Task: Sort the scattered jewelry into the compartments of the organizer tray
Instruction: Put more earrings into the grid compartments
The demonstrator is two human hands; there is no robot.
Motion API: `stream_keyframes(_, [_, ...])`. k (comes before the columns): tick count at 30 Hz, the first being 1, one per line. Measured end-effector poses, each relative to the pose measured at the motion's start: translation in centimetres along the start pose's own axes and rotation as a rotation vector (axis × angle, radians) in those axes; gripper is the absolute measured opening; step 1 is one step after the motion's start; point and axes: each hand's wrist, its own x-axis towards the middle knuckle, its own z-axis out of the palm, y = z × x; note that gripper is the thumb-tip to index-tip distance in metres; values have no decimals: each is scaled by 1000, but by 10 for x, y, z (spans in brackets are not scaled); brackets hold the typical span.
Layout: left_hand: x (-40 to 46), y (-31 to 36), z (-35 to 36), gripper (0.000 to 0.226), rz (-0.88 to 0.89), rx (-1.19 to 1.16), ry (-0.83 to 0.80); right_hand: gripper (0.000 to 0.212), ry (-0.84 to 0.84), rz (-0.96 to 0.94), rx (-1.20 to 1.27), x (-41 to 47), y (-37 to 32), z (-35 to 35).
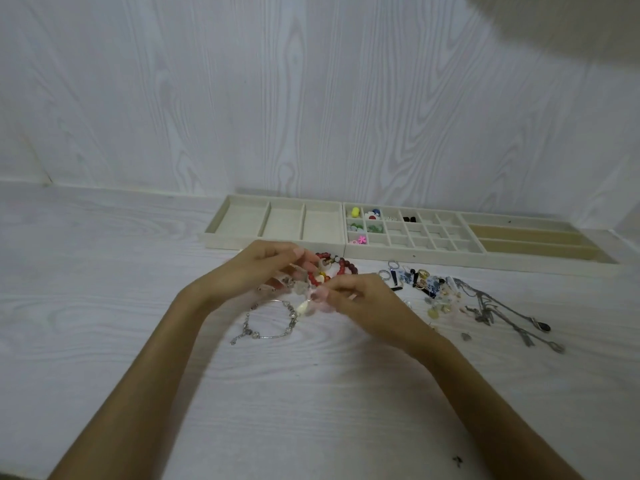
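Left hand (266, 268) and right hand (360, 296) both pinch a clear bead bracelet (300, 288) above the table (104, 306), near the tray's (277, 241) front edge.

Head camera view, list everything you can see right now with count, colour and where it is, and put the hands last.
Organizer tray: three cream sections side by side, against the wall.
Small pieces: several, yellow, green, red, blue, pink, black, in the middle section's left compartments.
Red bead bracelets: count unclear, red, on the table between the hands and the tray.
Silver bracelet: one, silver, on the table below the hands.
Clear bead bracelet: one, pale and blurred, held between both hands.
Mixed jewelry pile: many, blue, black, gold, pale, right of the hands.
Silver chains: several, grey, far right.
Table: one, white woodgrain.
Left hand: pinching the clear bracelet.
Right hand: pinching the same bracelet.
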Motion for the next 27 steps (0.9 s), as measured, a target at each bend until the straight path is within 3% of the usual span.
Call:
stream_keyframes(3, [0,6,1,39,-133,-125,118,16,34,174,490,-4,-5,-10])
stream_keyframes(6, [2,9,5,51,-243,-131,152,26,57,254,712,-6,-6,-14])
stream_keyframes(10, [0,14,16,52,-197,-126,52,30,129,250,673,-5,-6,-13])
stream_keyframes(13, [2,11,22,35,-63,-182,67,28,193,222,642,-4,-5,-11])
stream_keyframes(17, [5,6,28,27,43,-254,99,18,307,198,591,-6,-3,-8])
stream_keyframes(21, [8,7,36,27,121,-267,127,19,279,195,599,-8,-5,-8])
stream_keyframes(25, [15,13,37,24,154,-228,135,44,193,257,738,-8,-11,-15])
stream_keyframes(27, [21,17,37,23,161,-182,119,40,241,297,739,-5,-11,-21])
